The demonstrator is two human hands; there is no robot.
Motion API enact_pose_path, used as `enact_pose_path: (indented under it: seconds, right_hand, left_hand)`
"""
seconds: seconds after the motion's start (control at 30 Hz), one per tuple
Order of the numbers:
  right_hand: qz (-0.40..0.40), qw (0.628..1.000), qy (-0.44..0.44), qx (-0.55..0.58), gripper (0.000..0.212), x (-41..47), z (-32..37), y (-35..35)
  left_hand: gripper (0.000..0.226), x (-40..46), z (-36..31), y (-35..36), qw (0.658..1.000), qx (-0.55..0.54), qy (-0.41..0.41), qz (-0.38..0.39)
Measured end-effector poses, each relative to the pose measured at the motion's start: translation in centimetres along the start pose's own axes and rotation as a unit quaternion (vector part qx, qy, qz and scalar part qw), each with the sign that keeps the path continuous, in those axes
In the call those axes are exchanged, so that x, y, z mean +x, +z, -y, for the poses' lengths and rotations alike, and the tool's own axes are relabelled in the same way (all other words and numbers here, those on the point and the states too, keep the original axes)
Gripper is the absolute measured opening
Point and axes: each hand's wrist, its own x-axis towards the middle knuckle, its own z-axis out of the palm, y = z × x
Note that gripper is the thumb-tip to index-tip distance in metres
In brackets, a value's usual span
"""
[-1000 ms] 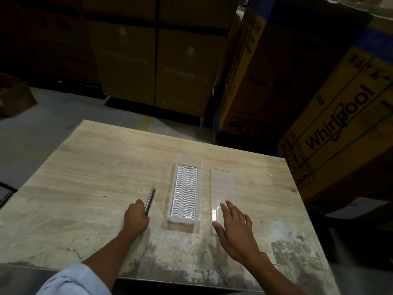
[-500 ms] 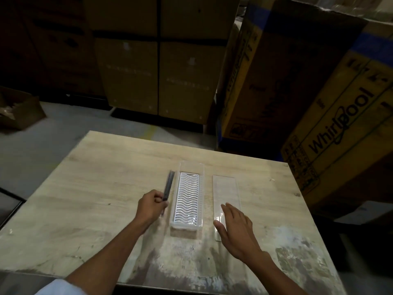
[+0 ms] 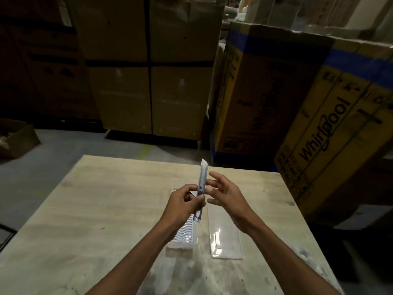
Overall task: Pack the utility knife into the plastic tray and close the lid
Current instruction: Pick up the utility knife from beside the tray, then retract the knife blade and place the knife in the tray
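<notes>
Holding the utility knife [image 3: 201, 188] upright above the table [image 3: 85, 209], I grip its lower half in my left hand [image 3: 184, 201], fingers curled tight around the handle. From the head camera, the only view there is, the knife's long axis runs nearly vertical, tip pointing up and away from me, butt end hanging just over the near part of the plastic tray [image 3: 184, 237]. My right hand [image 3: 225, 193] floats just beside the knife on its right, fingers spread and loose, gripping nothing; its fingertips [image 3: 209, 183] sit close to the knife's middle, and in this dim light I cannot tell whether they touch it.

Below both hands the tray lies lengthwise on the wood, its ribbed white floor showing past my left wrist, much of it hidden by that hand. The clear lid [image 3: 225, 237] rests flat on the table just to the tray's right, parallel to it, apart from it. Tall cardboard cartons [image 3: 319, 128] stand beyond the far edge.

As I judge it, the knife has to tip from upright to lying flat along the tray's length, so the two long axes match. My left hand is the one placed to lower it; the right is nearer the lid.
</notes>
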Motion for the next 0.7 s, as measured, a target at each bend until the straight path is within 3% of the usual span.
enact_pose_path:
  seconds: [0.17, 0.4, 0.57, 0.7]
  right_hand:
    - [0.015, 0.999, -0.012, 0.032, 0.051, 0.5, 1.2, -0.5]
    - [0.022, 0.999, -0.021, 0.034, 0.072, 0.7, 1.6, -0.8]
    - [0.035, 0.999, -0.028, 0.012, 0.089, 0.7, 2.1, -1.7]
    - [0.039, 0.999, -0.038, 0.008, 0.088, 1.0, 2.6, -2.4]
  left_hand:
    - [0.011, -0.2, -0.9, 0.4, 1.000, -0.002, 0.007, -0.004]
    - [0.023, -0.1, -1.5, 0.7, 1.000, 0.001, 0.013, -0.009]
    - [0.017, -0.3, -1.9, 0.3, 0.999, 0.006, 0.017, 0.033]
    - [0.015, -0.4, -2.2, 0.1, 0.998, 0.015, 0.012, 0.063]
